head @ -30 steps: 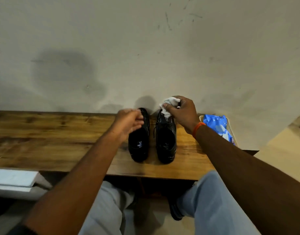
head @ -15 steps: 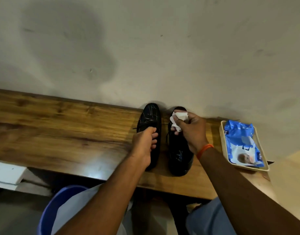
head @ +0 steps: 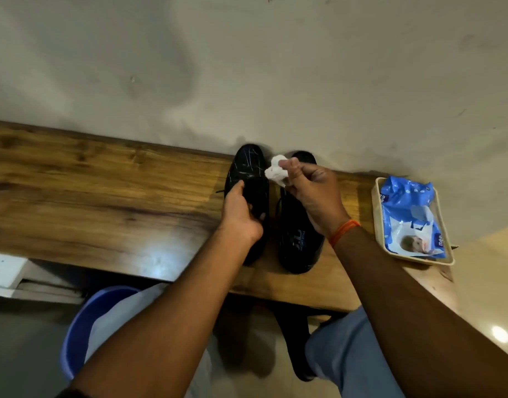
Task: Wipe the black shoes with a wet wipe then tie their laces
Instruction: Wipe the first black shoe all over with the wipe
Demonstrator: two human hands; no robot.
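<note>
A: Which step is this?

B: Looks like wiping. Left hand (head: 241, 214) grips the left shoe (head: 248, 179) around its middle, right hand (head: 313, 193) has the balled-up wipe (head: 277, 173) pinched in its fingers (head: 290, 168), just beside that toe. Next it'd need pressing down.

A: Shoes' direction?

B: Side by side on the table (head: 103, 202), right shoe (head: 300, 239) too, toes toward the wall, lengthwise away from the person.

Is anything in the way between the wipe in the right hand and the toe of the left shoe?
Nothing visible. The right hand pinches the crumpled wipe just beside the left shoe, whose toe lies bare. The left hand grips that shoe farther back, clear of the toe.
</note>
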